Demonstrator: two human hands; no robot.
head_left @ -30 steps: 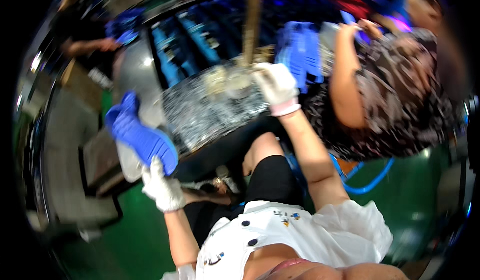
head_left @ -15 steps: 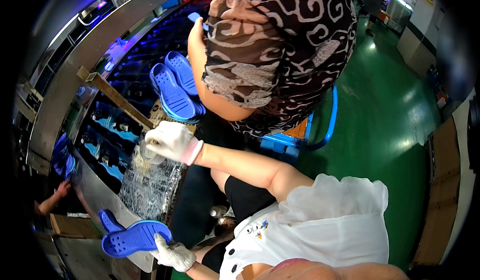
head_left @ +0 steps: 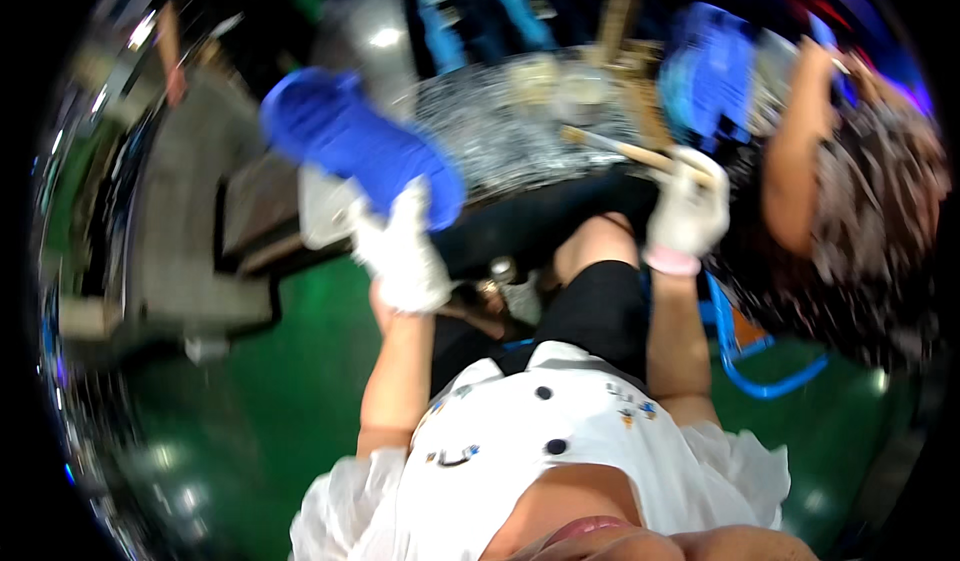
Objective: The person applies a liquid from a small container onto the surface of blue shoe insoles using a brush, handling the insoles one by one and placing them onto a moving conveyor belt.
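Observation:
My left hand [head_left: 400, 251], in a white glove, grips a blue clog-style shoe [head_left: 350, 141] by its heel end and holds it up in front of me. My right hand [head_left: 688, 213], also white-gloved, holds a wooden-handled brush [head_left: 620, 149] that points left over a work surface covered in crinkled clear plastic [head_left: 510, 131]. The picture is motion-blurred.
A person in a dark patterned top [head_left: 860, 231] sits close on my right, one arm raised toward blue shoes [head_left: 710, 66] on a rack. Grey metal machine parts [head_left: 190, 211] stand at the left. Another person's arm [head_left: 170, 51] shows far left. A blue hose [head_left: 760, 381] lies on the green floor.
The view swung back toward the bench. My left hand raised the blue shoe higher and nearer the middle. My right hand pulled back from the plastic-covered surface, holding the brush.

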